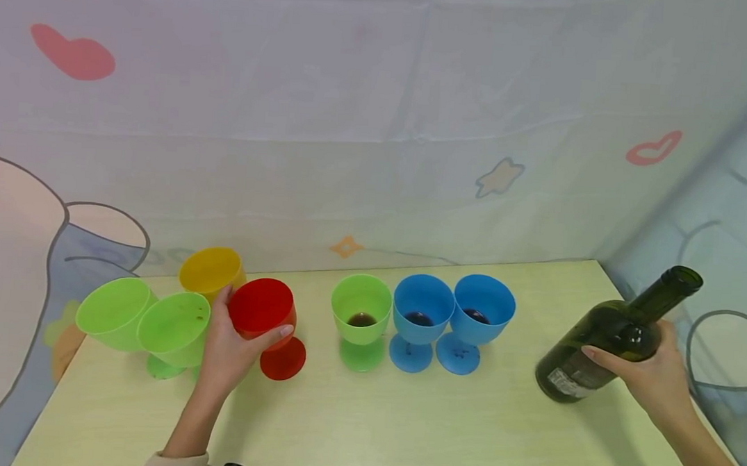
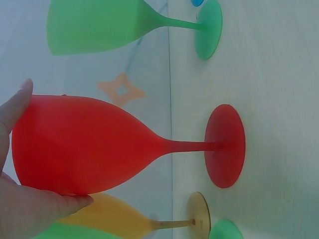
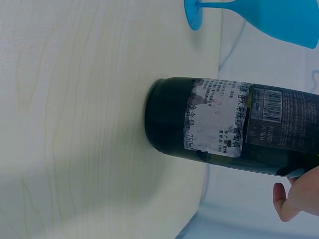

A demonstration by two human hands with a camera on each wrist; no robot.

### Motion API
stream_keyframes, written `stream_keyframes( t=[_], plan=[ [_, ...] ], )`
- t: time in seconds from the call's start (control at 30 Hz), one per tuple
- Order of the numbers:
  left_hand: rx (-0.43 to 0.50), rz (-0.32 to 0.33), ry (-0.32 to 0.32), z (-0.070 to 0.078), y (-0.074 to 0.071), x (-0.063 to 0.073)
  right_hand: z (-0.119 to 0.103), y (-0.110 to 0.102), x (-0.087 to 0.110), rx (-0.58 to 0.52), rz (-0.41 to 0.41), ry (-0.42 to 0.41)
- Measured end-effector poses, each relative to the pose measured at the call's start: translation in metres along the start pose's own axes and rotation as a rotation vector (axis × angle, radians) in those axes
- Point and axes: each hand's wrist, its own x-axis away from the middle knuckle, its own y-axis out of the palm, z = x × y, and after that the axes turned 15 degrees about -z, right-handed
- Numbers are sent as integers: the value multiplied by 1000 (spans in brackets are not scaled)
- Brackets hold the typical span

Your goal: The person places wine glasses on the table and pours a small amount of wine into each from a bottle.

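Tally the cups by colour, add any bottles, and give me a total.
Green cups: 3
Blue cups: 2
Red cup: 1
Yellow cup: 1
Bottle: 1
Total: 8

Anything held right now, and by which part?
Left hand grips the red cup by its bowl; right hand holds the bottle around its upper body.

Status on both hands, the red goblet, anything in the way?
Left hand gripping red goblet by its bowl. Right hand gripping uncapped bottle. Standing between, possibly in the way: green goblet, blue goblet, second blue goblet, dark liquid in each.
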Motion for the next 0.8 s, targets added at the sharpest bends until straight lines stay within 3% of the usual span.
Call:
stream_keyframes(
  t=[0.8],
  plan=[
    [27, 1, -14, -1, 5, 3, -1, 0, 1, -20, 8, -10]
  ],
)
